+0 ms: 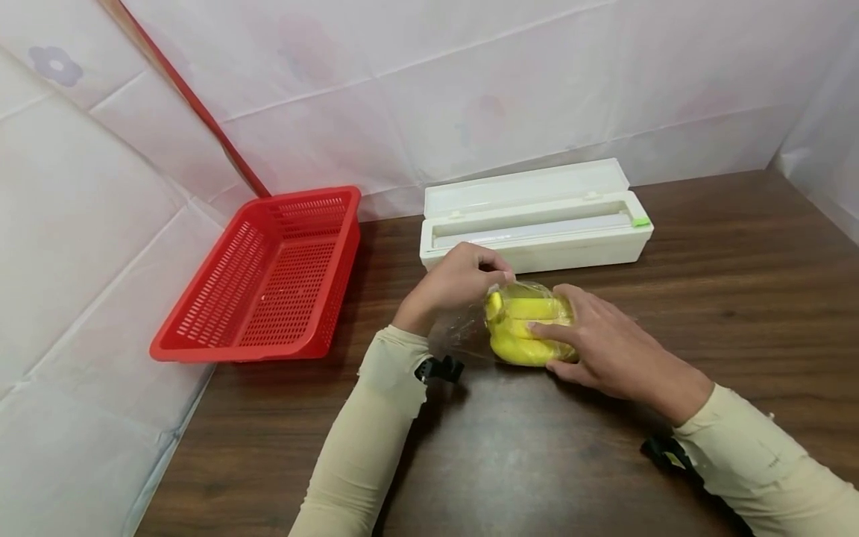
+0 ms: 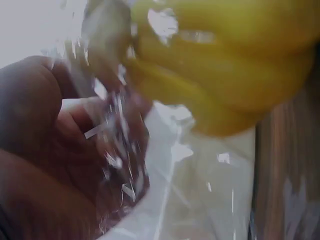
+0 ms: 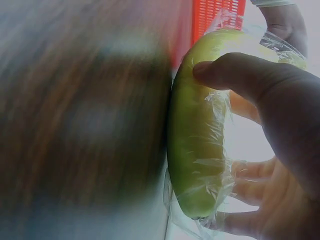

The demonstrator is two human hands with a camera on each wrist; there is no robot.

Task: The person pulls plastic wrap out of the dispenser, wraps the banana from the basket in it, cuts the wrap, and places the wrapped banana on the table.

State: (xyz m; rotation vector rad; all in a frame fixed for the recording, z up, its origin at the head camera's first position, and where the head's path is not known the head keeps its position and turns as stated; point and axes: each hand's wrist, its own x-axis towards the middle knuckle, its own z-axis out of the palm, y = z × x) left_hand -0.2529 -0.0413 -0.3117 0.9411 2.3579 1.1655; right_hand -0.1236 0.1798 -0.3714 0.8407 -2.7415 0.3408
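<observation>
A bunch of yellow bananas (image 1: 522,349) rests on the table under clear plastic wrap (image 1: 473,334). Its stem end points left, where loose film hangs out past the fruit. My left hand (image 1: 459,280) pinches the film near the stem end, thumb against fingertips. My right hand (image 1: 614,354) grips the bunch from the right; in the right wrist view its thumb (image 3: 230,72) presses on the wrapped side while the other fingers reach round the opposite side. The left wrist view is blurred, with crinkled film (image 2: 117,145) across the fingers.
Behind the hands stands an open white cling film box (image 1: 537,257) with a roll inside and its lid tipped back against the wall. A red plastic basket (image 1: 235,352) sits at the left. The table (image 1: 510,462) is dark wood, with cloth-covered walls at the back and sides.
</observation>
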